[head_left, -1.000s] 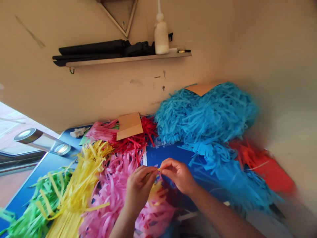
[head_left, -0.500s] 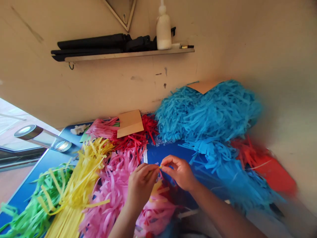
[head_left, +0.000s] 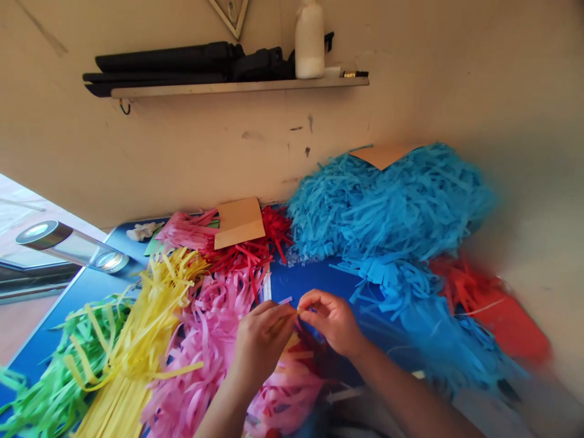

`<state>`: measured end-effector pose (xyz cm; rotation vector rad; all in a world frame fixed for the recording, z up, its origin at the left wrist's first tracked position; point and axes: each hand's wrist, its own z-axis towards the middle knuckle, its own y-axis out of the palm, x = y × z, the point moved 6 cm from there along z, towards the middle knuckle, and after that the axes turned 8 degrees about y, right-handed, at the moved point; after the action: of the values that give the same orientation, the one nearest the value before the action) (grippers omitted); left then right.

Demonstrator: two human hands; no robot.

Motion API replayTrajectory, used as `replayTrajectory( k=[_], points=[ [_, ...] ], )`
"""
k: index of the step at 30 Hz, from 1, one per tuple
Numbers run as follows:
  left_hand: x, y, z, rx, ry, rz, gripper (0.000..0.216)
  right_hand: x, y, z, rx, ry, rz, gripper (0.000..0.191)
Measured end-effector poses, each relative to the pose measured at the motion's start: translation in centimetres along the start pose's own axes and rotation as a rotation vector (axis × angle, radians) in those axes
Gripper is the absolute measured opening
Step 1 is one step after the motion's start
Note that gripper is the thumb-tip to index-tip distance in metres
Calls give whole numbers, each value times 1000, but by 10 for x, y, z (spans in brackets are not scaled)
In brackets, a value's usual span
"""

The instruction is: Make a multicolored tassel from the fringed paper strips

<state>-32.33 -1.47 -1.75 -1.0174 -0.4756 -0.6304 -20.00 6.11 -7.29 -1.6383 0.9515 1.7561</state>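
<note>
My left hand (head_left: 264,334) and my right hand (head_left: 332,321) meet fingertip to fingertip over the table, both in a pinch. Between them shows a tiny bit of a yellow paper strip (head_left: 299,311); the rest of it is hidden by my fingers. Below and left of the hands lies pink paper fringe (head_left: 214,340), with some yellow and red strips mixed in under my left wrist. Yellow fringe (head_left: 141,328) and green fringe (head_left: 68,359) lie farther left.
A large heap of blue fringe (head_left: 392,207) fills the back right of the blue table (head_left: 314,280), with red paper (head_left: 511,322) beside it. Cardboard (head_left: 239,224) rests on red fringe. A clear bottle (head_left: 77,246) lies at left. Above, a shelf (head_left: 237,88) holds a white bottle (head_left: 309,42).
My view has shifted slightly, and the shelf sits higher in it. The fingertips have drawn closer together, so less of the yellow strip shows between them.
</note>
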Motion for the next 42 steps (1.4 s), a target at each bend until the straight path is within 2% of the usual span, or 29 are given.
replayTrajectory(
  k=[3, 7, 13, 17, 24, 27, 30, 32, 36, 42],
  points=[
    [3, 4, -1, -29, 26, 28, 17, -11, -1, -4, 9, -112, -185, 5],
    [5, 3, -1, 40, 17, -2, 12, -25, -1, -9, -4, -230, -377, 5],
    [13, -2, 0, 101, 20, -41, 8, -19, -6, -10, 22, -113, -123, 5],
    [15, -3, -2, 109, 0, -61, 8, -17, -4, -14, 29, -79, -63, 8],
    [19, 1, -6, 130, -51, -57, 9, -37, -5, -28, 71, -295, -298, 5],
    [26, 1, -7, 137, 29, 72, 9, -47, -4, -32, 77, -364, -387, 9],
    [36, 1, -8, 149, 184, 184, 10, -46, -9, -32, 119, -305, -391, 6],
    [37, 1, -8, 141, 220, 140, 10, -42, -12, -31, 132, -234, -375, 3],
    [31, 2, -7, 135, 142, -20, 6, -39, -11, -31, 95, -204, -352, 4],
    [29, 3, -10, 179, 68, 12, 7, -47, -10, -30, 90, -241, -382, 7]
  ],
)
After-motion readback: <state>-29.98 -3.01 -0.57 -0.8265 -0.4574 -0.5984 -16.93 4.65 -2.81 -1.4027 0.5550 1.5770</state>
